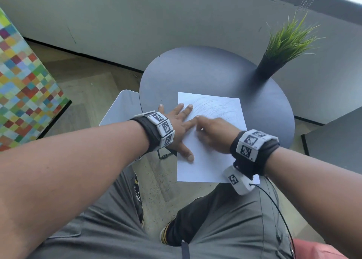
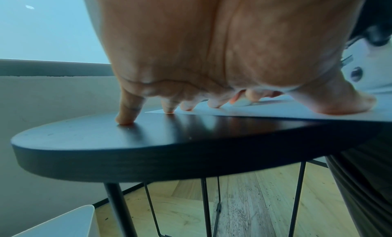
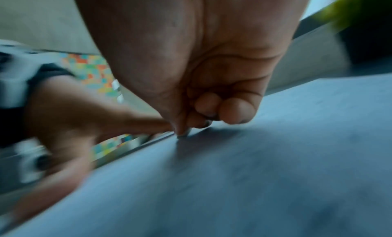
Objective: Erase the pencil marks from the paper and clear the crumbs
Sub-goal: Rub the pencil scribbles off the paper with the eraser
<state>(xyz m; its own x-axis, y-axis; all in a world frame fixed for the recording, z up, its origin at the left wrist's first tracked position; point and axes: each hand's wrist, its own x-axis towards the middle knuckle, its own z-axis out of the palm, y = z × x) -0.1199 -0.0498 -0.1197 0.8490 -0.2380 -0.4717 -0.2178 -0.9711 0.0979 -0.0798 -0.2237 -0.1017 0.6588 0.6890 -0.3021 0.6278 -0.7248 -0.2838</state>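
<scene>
Round dark desk (image 1: 195,72); white paper (image 1: 207,160) lying at its near edge, the near end overhanging the rim toward the lap; faint curved pencil marks (image 1: 217,105) over the paper's far half, the near half looking blank.

Left hand (image 1: 179,121) spread wide and flat, holding nothing; little finger (image 2: 125,116) planted on bare desk just beyond the paper's left edge; the other fingertips (image 2: 186,107) and the thumb (image 2: 339,104) pressing down on the sheet along that left side.

Right hand (image 1: 213,133) over the middle of the paper, blurred, fingers curled tight with tips (image 3: 235,113) tucked under; thumb and forefinger pinched together low against the sheet, touching or almost touching the left forefinger; something small perhaps between them, too blurred to tell, so cannot tell whether anything is held.

Tall dark pot (image 1: 266,68) with a tuft of green grass (image 1: 290,41) standing near the far right edge of the desk, well apart from the paper; white bin (image 1: 121,109) on the floor just beside the left edge; a multicoloured checkered panel (image 1: 23,86) farther left; grey trousers (image 1: 225,219) below the near edge.
</scene>
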